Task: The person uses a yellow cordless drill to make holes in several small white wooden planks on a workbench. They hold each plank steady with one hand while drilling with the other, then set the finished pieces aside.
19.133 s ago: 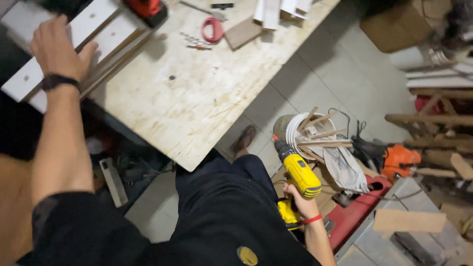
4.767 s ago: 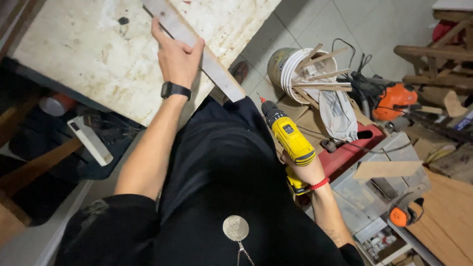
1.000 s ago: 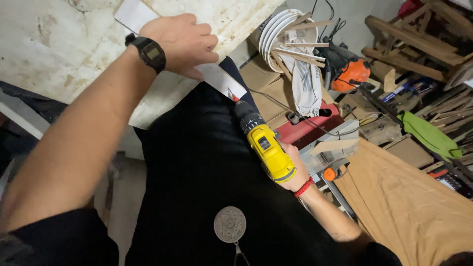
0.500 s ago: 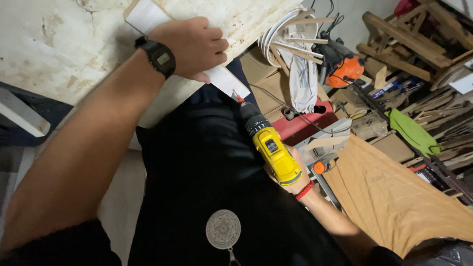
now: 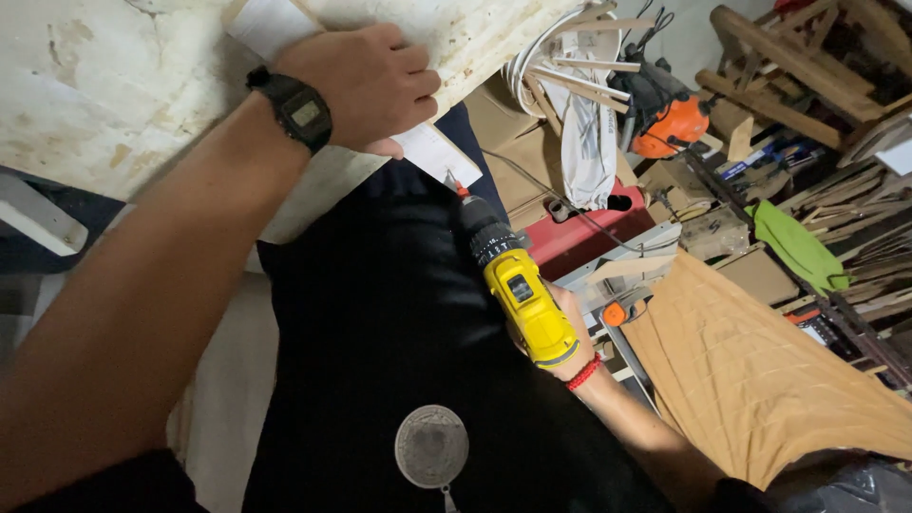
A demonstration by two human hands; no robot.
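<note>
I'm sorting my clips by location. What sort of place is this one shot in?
Most likely a small woodworking workshop. The right hand holds a yellow cordless drill against a white board that the left hand steadies on a worn worktable, with stacked timber offcuts beside it.

Only one camera is giving a view here; it is sitting on the person's head and looking steeply down along the body. It is staying close to both hands, facing the edge of the bench (image 5: 114, 104) at upper left and the cluttered floor at right.
</note>
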